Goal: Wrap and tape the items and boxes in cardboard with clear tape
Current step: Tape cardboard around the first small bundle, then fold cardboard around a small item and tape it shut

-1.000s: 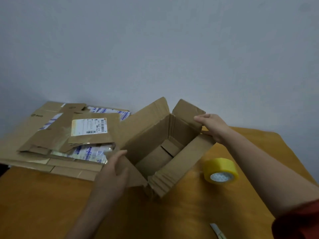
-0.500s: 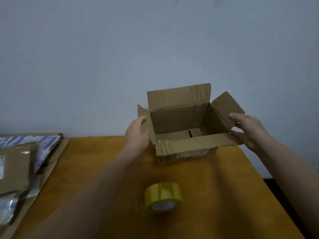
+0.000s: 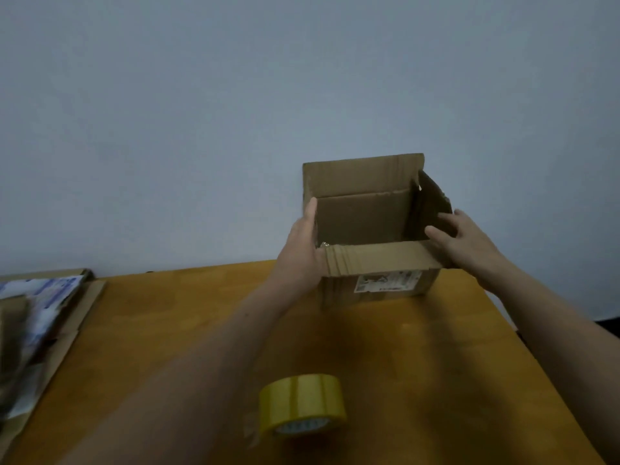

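An open cardboard box (image 3: pixel 379 273) stands upright at the far edge of the table, flaps raised, a white label on its near side. My left hand (image 3: pixel 302 250) grips its left wall, thumb over the rim. My right hand (image 3: pixel 459 239) presses on the right side flap, fingers spread against it. A roll of yellowish clear tape (image 3: pixel 302 406) lies on the table near me, apart from both hands. The box's floor is hidden by the near flap.
The wooden table (image 3: pixel 167 330) ends close behind the box at a grey wall. A pile of flattened cardboard and printed plastic mailers (image 3: pixel 37 317) lies at the left edge. The table's right edge runs diagonally just past my right forearm.
The box went from the pile at the left to the far right of the table and turned upright. Both hands kept hold of its sides; the right flap now stands steeper.
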